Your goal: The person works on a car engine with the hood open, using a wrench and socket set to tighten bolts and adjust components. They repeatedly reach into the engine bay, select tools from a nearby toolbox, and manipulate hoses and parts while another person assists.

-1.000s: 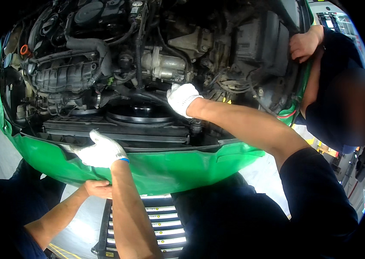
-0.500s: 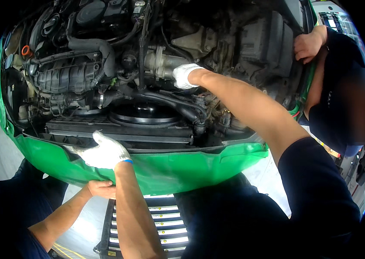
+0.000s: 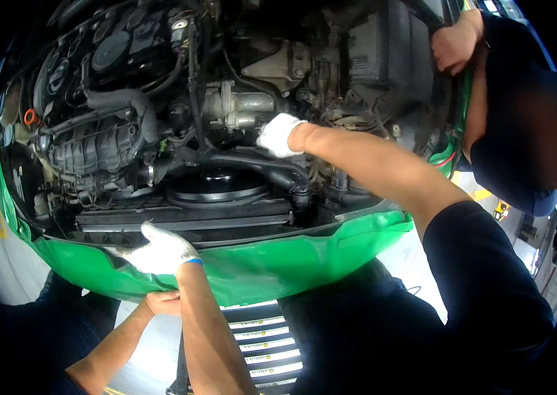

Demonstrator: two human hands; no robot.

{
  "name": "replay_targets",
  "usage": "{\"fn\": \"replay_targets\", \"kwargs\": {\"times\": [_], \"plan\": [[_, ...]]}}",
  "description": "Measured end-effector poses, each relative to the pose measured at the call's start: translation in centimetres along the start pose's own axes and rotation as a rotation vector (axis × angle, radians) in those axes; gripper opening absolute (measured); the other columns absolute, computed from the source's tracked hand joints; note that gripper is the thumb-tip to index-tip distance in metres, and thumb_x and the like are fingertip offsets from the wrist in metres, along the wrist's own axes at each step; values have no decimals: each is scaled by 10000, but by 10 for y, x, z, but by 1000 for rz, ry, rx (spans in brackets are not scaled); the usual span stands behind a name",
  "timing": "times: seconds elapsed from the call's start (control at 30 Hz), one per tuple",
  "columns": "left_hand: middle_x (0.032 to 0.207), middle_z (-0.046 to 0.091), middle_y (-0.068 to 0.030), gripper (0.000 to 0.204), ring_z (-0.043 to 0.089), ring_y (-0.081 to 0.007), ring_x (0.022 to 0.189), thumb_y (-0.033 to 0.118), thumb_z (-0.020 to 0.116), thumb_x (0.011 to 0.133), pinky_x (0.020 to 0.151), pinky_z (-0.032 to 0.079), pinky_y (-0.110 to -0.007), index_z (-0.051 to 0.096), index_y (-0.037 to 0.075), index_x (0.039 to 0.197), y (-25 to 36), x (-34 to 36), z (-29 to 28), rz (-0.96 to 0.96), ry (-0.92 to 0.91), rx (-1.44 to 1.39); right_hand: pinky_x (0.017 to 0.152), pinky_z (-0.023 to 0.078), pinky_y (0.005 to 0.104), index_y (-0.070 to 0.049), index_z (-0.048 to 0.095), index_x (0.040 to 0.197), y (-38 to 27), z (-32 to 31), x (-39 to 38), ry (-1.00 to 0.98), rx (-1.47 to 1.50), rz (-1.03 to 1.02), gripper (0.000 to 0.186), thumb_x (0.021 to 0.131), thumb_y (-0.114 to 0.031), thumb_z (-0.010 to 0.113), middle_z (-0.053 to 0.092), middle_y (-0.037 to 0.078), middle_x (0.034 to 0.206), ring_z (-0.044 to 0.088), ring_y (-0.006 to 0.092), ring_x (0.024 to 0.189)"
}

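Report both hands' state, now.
Left hand: open, at the edge of the green cover.
Right hand: curled near the silver engine part; grip cannot be told.

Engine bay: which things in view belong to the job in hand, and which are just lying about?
Seemingly in the job:
right hand, beside the silver cylindrical part;
left hand, over the green cover.

Seemingly just around:
orange ring;
black box;
black-and-white slats.

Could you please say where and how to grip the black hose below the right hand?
The black hose is probably best gripped mid-length from above, wrapping across it: it is a rounded tube running crosswise, its upper side exposed there.
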State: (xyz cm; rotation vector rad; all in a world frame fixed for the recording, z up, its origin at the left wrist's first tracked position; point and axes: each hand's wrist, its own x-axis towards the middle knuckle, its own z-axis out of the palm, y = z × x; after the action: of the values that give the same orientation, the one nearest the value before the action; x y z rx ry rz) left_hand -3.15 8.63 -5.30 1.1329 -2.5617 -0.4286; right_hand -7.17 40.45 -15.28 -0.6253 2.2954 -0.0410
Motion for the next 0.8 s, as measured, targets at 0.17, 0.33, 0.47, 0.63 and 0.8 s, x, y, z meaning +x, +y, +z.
{"fn": "replay_targets", "kwargs": {"times": [0.17,0.33,0.47,0.63,0.8], "plan": [[1492,576,-295,802,631,-456,1286,254,764,958,1105,518,-509,377,-24,1603,-11,3,5,-53,-10,40,790,612,480,-41,818,1025,6,6,-19,90,98,98,242,878,-128,646,794,191,1042,778,374,961],[1473,593,-292,760,659,-452,1237,253,738,971,1078,529,-509,396,-16,1594,-28,11,16,-28,20,13,783,616,485,-36,821,1019,-12,4,-34,218,127,178,255,886,-156,640,792,211,1036,780,372,942],[1433,616,-305,752,676,-457,1199,278,723,977,1056,539,-515,400,-24,1585,-35,15,21,-17,16,-23,785,620,485,-34,822,1028,-18,22,-24,267,141,213,251,909,-138,628,793,210,1042,784,367,947],[1441,613,-285,749,669,-430,1214,336,700,997,1055,535,-489,400,-2,1595,-31,15,17,-105,-88,-103,780,614,491,-76,831,1054,-22,13,-9,187,152,214,257,934,-143,614,810,148,1056,785,338,962],[1476,594,-247,752,650,-387,1252,406,682,1017,1077,513,-446,407,23,1603,-24,11,12,-134,-90,-32,777,610,508,-77,832,1073,-28,8,-6,175,149,211,269,936,-147,611,813,139,1065,784,338,962]]}}
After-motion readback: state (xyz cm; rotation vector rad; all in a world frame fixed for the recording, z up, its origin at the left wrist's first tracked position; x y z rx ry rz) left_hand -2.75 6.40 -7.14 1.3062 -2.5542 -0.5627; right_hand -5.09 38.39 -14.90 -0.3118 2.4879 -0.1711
